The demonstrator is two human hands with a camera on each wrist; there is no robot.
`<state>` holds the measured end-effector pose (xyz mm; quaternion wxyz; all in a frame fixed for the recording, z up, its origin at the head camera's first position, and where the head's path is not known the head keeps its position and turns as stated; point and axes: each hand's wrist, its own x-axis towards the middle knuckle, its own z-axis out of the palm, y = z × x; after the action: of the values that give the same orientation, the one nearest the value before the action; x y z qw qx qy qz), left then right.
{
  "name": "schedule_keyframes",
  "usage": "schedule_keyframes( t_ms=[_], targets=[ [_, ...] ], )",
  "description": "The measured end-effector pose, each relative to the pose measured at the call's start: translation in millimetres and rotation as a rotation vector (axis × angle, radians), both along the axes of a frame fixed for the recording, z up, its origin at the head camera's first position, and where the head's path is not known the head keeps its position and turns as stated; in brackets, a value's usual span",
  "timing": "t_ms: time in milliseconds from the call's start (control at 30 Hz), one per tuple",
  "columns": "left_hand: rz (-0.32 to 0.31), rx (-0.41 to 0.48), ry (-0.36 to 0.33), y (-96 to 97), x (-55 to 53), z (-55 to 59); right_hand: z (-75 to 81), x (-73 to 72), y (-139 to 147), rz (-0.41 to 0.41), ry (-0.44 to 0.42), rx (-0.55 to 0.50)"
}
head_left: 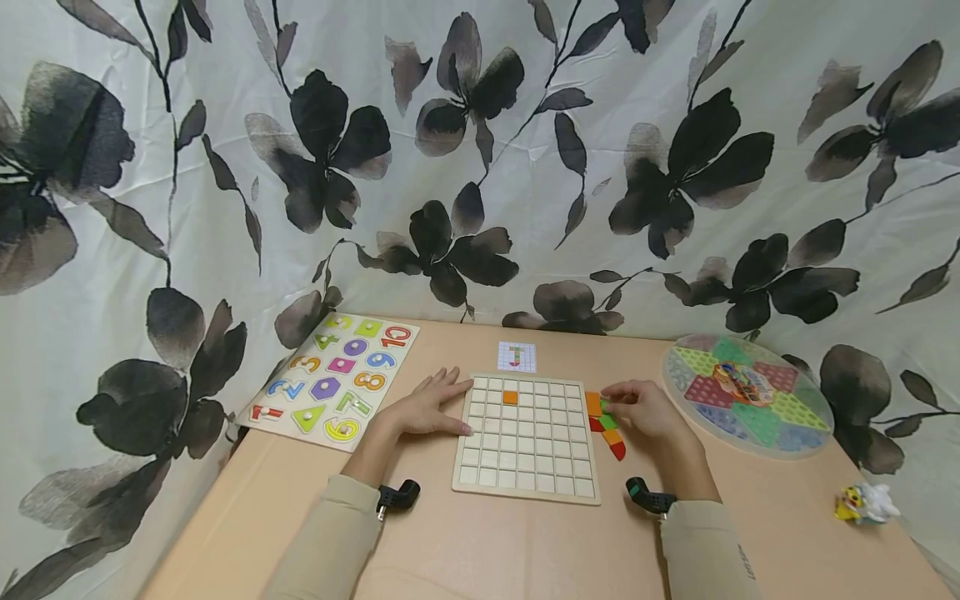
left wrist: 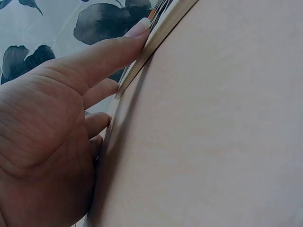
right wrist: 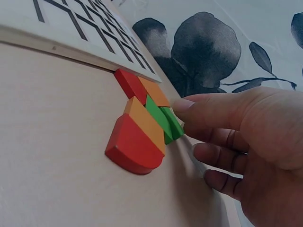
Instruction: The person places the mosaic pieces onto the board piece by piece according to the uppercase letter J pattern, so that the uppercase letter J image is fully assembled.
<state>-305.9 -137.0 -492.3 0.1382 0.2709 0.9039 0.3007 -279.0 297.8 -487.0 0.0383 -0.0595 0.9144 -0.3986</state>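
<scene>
Left hand steadies the gridded board, right hand reaches in among the coloured blocks beside it.

The left hand [head_left: 431,404] lies open at the board's left edge, fingers spread and straight, thumb touching the rim. The board [head_left: 507,461] sits flat on the table [head_left: 450,546], an orange block [head_left: 510,397] resting near its top. Just off its right edge lies a cluster of loose blocks [right wrist: 142,130] — red, orange and green. The right hand [head_left: 643,408] is there with fingers bent, thumb close by the green ones; whether it pinches one, I can't tell. A small patterned card [head_left: 517,357] lies beyond the board, a number puzzle [head_left: 347,382] to the left, a round game board [head_left: 757,423] and a little toy [head_left: 866,504] to the right.
</scene>
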Motion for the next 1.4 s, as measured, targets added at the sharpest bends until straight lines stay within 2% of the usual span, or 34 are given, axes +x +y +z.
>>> schedule_keyframes(
  t_ms=[233,467,1400],
  targets=[
    [0.004,0.009,0.0,-1.1,0.1,-1.1,-1.3,0.9,-0.9,-0.006,0.016,-0.007],
    [0.006,0.009,-0.001,-1.0,-0.3,-1.8,-4.5,0.2,-2.3,-0.037,-0.005,-0.014],
    [-0.001,0.015,-0.018,-1.7,1.5,2.0,-6.0,-0.5,3.7,-0.026,0.031,0.06]
  ],
)
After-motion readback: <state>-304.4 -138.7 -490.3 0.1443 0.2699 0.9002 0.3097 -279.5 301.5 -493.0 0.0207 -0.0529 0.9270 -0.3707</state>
